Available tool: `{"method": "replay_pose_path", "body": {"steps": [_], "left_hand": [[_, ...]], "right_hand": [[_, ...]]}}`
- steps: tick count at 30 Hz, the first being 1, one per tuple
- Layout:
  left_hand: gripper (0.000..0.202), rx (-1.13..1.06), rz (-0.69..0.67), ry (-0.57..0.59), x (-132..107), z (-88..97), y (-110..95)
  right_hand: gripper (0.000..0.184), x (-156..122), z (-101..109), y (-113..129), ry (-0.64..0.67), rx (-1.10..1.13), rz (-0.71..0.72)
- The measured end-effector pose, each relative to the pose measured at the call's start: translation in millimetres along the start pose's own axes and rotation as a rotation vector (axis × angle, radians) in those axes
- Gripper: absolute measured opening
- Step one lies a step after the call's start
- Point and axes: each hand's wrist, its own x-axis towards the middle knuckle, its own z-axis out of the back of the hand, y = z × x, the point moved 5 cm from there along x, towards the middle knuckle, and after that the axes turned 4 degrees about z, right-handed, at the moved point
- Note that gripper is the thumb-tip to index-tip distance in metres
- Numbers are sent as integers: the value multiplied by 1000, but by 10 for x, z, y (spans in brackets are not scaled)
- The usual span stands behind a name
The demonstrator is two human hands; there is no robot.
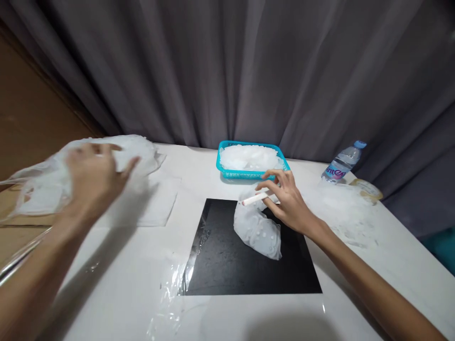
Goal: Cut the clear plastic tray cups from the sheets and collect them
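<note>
Head view: right fingers (273,186) clamp a white stick (254,198) over a stuffed pouch (258,233); left fingers (130,167) spread near a bag (140,150).

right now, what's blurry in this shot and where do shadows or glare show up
Head view: the left hand is blurred, while the right hand looks sharper; head view: a dark shadow slants over the white table beside the left forearm; head view: bright glints on clear film near the left edge of the black mat.
</note>
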Motion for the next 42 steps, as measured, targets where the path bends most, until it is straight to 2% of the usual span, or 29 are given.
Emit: {"method": "replay_pose_path", "body": {"steps": [1, 3, 5, 6, 8, 10, 13, 16, 18, 21, 23, 25, 26, 28, 31, 33, 35, 38, 40, 42], "left_hand": [[64, -113, -95, 76, -66, -108, -247], [63, -213, -251, 271, -264, -356, -761], [70, -383, -419, 571, -529, -619, -1252], [76, -442, -481, 647, -634, -714, -1445], [83, -482, -585, 749, -764, -891, -1715], [72, -454, -688, 779, -786, -1035, -1863], [55, -431, -748, 840, -725, -1151, -1951], [48, -420, -690, 847, -669, -1105, -1973], [44, -440, -676, 791, -672, -1001, -1999], [47, -545, -669, 714, -705, -814, -2079], [43, -617, -634, 714, -700, -689, -2160], [30, -653, -583, 761, -666, -558, -2257], [30, -661, -567, 774, -638, -479, -2308], [31, -708, -554, 714, -562, -275, -2406], [26, -829, -463, 560, -462, 5, -2488], [24, -936, -336, 532, -437, 91, -2495], [23, -1082, -197, 600, -444, 90, -2481], [26, -1307, -1, 828, -503, 10, -2423], [29, -1393, 117, 1029, -581, -29, -2360], [30, -1428, 195, 1271, -704, -18, -2314]], "right_hand": [[12, -35, -3, 0, 19, 10, -31], [22, -142, -5, -17, 98, 31, -132], [35, -300, -34, -55, 225, 79, -258], [39, -390, -66, -74, 298, 121, -314], [41, -566, -161, -94, 441, 241, -395], [35, -696, -249, -94, 533, 344, -448], [27, -746, -263, -67, 523, 368, -453], [15, -677, -116, 4, 390, 282, -330], [6, -638, 18, 49, 275, 221, -250], [12, -602, 202, 102, 110, 208, -186], [11, -542, 354, 155, -35, 202, -129], [8, -432, 548, 216, -173, 199, -72], [9, -359, 647, 233, -212, 223, -67], [19, -194, 817, 217, -212, 358, -119], [34, 5, 899, 144, -5, 602, -216], [38, 51, 849, 80, 134, 748, -253], [39, 38, 741, 15, 254, 886, -275], [35, -30, 621, -53, 386, 1029, -285], [36, -74, 665, -66, 375, 1087, -304], [36, -110, 810, -14, 299, 1132, -302]]}}
